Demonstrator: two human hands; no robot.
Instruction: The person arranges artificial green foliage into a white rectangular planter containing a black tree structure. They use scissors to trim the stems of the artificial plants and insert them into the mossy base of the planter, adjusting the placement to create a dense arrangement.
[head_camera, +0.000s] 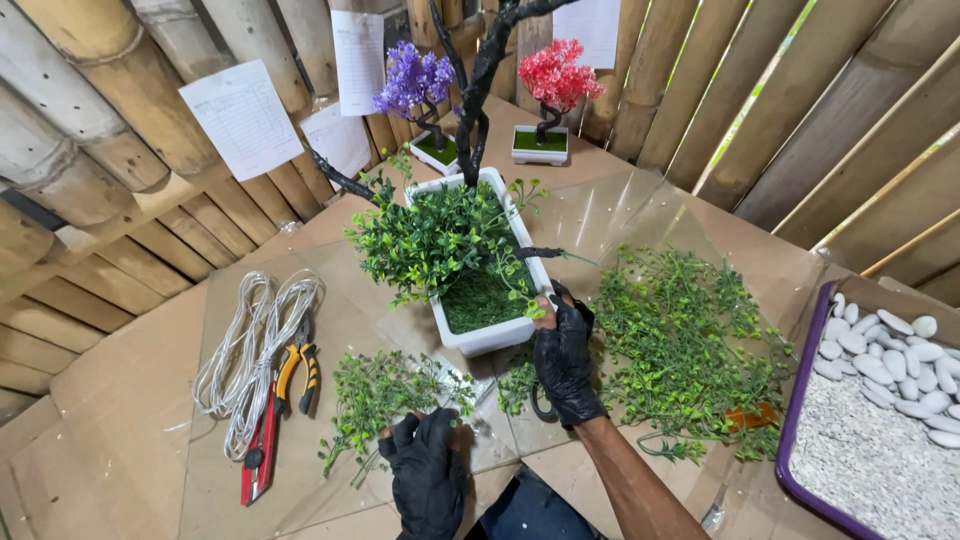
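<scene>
A white rectangular planter (487, 336) stands mid-table with a dark twisted trunk (480, 90) and green artificial foliage (430, 240) filling its far end. My right hand (563, 358), in a black glove, rests against the planter's near right corner, fingers at the rim by a dark branch. My left hand (427, 470), also gloved, sits at the table's near edge, fingers closed on a loose green sprig (375, 395) lying in front of the planter.
A heap of loose green sprigs (690, 345) lies right of the planter. Coiled silver wire (255, 345), orange-handled pliers (299, 370) and a red cutter (260, 455) lie left. A purple tray of white pebbles (880, 400) sits far right. Purple (415, 85) and red (555, 75) mini trees stand behind.
</scene>
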